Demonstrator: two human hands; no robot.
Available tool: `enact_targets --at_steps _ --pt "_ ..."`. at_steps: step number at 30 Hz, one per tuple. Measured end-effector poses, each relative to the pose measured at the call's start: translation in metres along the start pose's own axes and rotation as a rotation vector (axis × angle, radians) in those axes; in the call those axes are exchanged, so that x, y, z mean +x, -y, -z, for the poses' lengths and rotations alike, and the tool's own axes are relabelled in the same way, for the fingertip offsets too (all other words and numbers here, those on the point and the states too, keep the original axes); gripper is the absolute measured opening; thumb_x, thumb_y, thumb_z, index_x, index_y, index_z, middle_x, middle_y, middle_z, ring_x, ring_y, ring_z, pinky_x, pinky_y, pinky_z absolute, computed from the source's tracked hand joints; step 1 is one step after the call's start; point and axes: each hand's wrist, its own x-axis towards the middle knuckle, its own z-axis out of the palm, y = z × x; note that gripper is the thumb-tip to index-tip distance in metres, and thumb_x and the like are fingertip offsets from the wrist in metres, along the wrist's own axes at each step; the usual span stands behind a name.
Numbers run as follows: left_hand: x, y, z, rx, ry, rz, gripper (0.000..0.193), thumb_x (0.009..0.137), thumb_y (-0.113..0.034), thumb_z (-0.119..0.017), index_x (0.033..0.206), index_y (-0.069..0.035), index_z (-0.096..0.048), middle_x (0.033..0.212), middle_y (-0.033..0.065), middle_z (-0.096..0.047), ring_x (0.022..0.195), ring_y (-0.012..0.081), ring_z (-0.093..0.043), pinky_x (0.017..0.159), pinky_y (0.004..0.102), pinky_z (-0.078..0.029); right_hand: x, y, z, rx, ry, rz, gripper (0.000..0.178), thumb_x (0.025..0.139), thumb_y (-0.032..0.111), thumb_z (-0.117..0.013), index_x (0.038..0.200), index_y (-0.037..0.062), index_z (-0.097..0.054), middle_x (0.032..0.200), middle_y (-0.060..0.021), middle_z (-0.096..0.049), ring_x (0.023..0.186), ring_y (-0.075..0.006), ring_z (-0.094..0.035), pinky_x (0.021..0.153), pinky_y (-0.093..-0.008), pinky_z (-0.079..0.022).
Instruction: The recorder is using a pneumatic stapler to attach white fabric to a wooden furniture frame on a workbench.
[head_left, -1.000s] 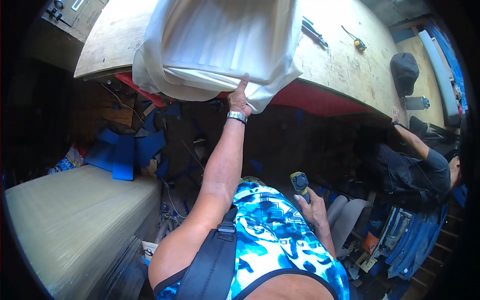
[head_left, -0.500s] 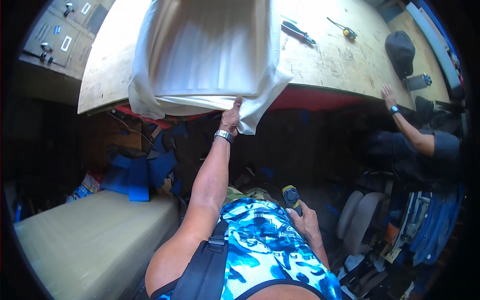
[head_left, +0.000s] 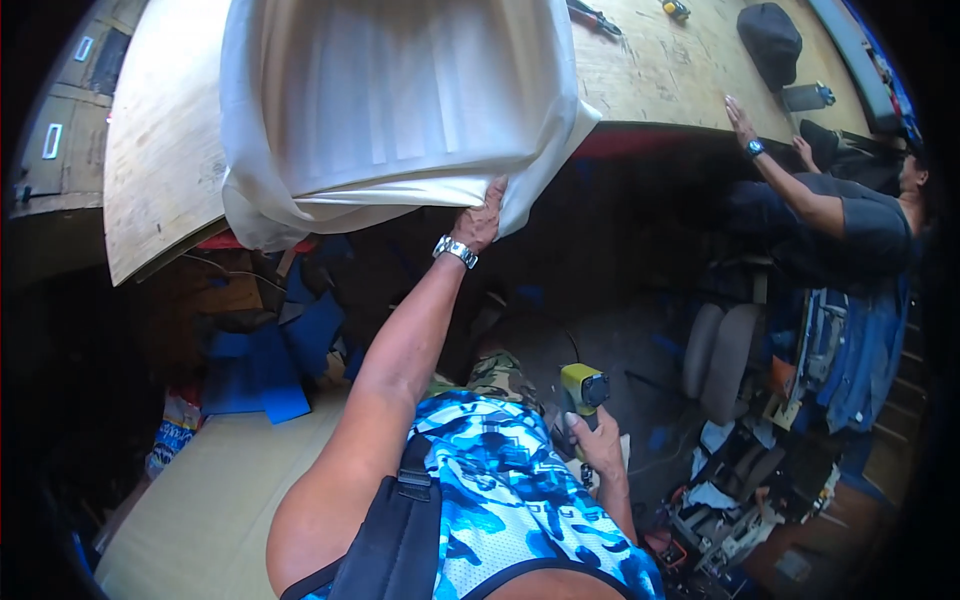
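Observation:
My left hand [head_left: 481, 215], with a metal watch at the wrist, is closed on the near edge of a cream fabric cover [head_left: 400, 195]. The cover drapes over a large, shell-shaped panel [head_left: 400, 100] with ribbed lines, which looks like a seat back. Loose folds hang at both near corners. Down by my right side, my right hand [head_left: 600, 442] is wrapped round the handle of a yellow-green and black handheld power tool [head_left: 584, 385]. The tool is well apart from the fabric, and its exact kind cannot be made out.
The panel rests on a plywood table [head_left: 670, 85] holding pliers [head_left: 597, 18], a tape measure [head_left: 676, 10], a black cap [head_left: 770, 45] and a grey bottle [head_left: 808, 96]. A co-worker [head_left: 850, 210] stands at right. Blue scraps [head_left: 255, 370] lie left, beside a beige padded block [head_left: 200, 490].
The view has shifted, so the table appears higher and further left. The tool in my right hand has swung up and turned. My left hand keeps its hold on the fabric.

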Motion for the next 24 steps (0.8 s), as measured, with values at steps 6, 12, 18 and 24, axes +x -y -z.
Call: enact_targets --at_steps 6,12,18,24 --pt "0.041 0.073 -0.030 1.035 0.033 -0.619 0.047 0.101 -0.040 -0.050 0.131 -0.006 -0.060 0.126 0.0171 -0.063 0.116 0.0303 -0.060 0.099 0.0389 -0.046 -0.017 0.021 -0.015 0.098 -0.021 -0.106 0.038 0.089 0.026 -0.071 0.111 -0.0022 -0.060 0.078 -0.0027 -0.062 0.065 -0.0103 -0.057 0.061 -0.0259 -0.047" --pt "0.041 0.064 -0.032 0.879 0.046 -0.584 0.046 0.100 -0.041 -0.051 0.129 -0.007 -0.061 0.125 0.0166 -0.063 0.115 0.0304 -0.060 0.099 0.0400 -0.046 0.001 0.018 -0.002 0.090 -0.043 0.007 0.034 0.082 0.026 -0.078 0.101 -0.0009 -0.069 0.085 -0.0046 -0.067 0.077 -0.0144 -0.062 0.071 -0.0294 -0.049" --pt "0.019 0.068 -0.030 0.832 -0.087 -0.627 0.045 0.099 -0.041 -0.053 0.128 -0.009 -0.061 0.124 0.0161 -0.064 0.115 0.0304 -0.060 0.098 0.0411 -0.046 0.036 0.065 0.000 -0.090 -0.131 0.388 0.049 0.079 0.032 -0.083 0.111 -0.0010 -0.065 0.088 -0.0110 -0.071 0.080 -0.0210 -0.068 0.076 -0.0336 -0.052" --pt "0.034 0.067 -0.012 0.623 0.017 -0.515 0.044 0.097 -0.042 -0.054 0.127 -0.010 -0.062 0.123 0.0155 -0.065 0.115 0.0304 -0.061 0.098 0.0423 -0.047 0.082 0.091 -0.013 -0.007 -0.144 0.774 0.038 0.077 0.012 -0.084 0.107 -0.0021 -0.066 0.094 -0.0118 -0.072 0.086 -0.0226 -0.072 0.075 -0.0313 -0.056"
